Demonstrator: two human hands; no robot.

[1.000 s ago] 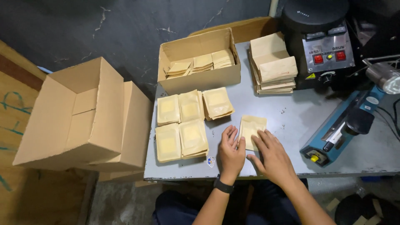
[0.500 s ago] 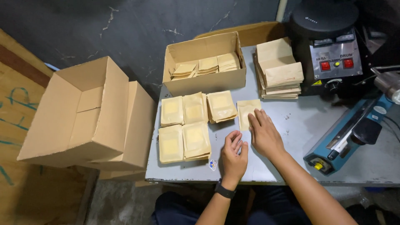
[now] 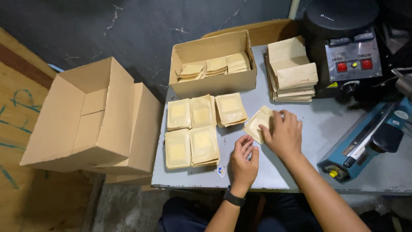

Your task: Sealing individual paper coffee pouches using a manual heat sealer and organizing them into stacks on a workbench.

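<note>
1. Since half a second ago the right hand [image 3: 285, 134] has slid the loose tan packet [image 3: 257, 123] a bit further up the bench [image 3: 300, 172], toward the rows of packets already laid out.
2. Right hand is lying flat on that packet, fingers spread and pressing down on it, not pinching it. Only the packet's left part peeks out from under the fingers.
3. Left hand [image 3: 243, 160] is empty, fingers loosely curled and open, resting on the bench just below and left of the packet, not touching it.
4. Laid-out packets [image 3: 201, 129] sit in two rows left of the hands, three on top, two below.
5. Small open box [image 3: 213, 64] behind them has more packets stacked inside.
6. Stack of flat envelopes [image 3: 292, 71] sits right of that box, next to a black machine [image 3: 349, 51] with red buttons.
7. Blue heat sealer [image 3: 369, 139] is off to the right.
8. Big empty cardboard box [image 3: 90, 118] is tipped on its side, left of the bench.
</note>
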